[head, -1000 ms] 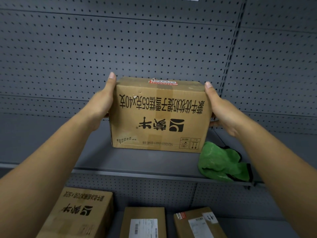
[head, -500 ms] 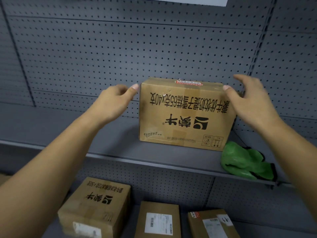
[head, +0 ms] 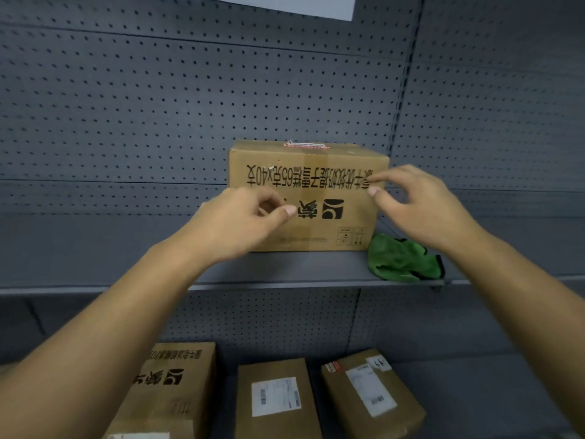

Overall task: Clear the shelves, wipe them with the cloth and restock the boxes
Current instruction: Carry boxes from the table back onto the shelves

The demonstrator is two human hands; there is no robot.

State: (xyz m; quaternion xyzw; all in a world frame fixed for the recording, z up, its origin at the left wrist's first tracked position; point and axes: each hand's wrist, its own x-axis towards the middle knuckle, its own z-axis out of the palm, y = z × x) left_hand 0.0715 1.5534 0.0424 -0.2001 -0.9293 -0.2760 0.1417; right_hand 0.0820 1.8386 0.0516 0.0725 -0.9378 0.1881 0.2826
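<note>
At the bottom of the frame, nearest you, three cardboard boxes sit on the lower level. The printed box point(head: 171, 384) is at bottom left, the middle box point(head: 275, 400) with a white label is beside it, and the angled box point(head: 370, 391), also labelled, is to its right.

Your forearms rise from the lower corners toward the centre. Your left hand point(head: 240, 223) hovers at centre frame with its fingers loosely curled and the thumb near the forefinger, gripping nothing. Your right hand point(head: 421, 204) is right of centre, its fingers bent and slightly spread, also holding nothing. Both hands overlap the front of the shelf box point(head: 316, 172), and the blur hides whether any fingertip touches it.

That box stands on the grey shelf point(head: 285, 267) in the middle of the frame, with its print upside down and a red-and-white sticker on top. The green cloth point(head: 402, 258) lies crumpled on the same shelf, just beside the box's lower right corner.

Behind it all is the grey perforated back panel point(head: 190, 106), and a white sheet point(head: 285, 4) is cut off at the top edge.
</note>
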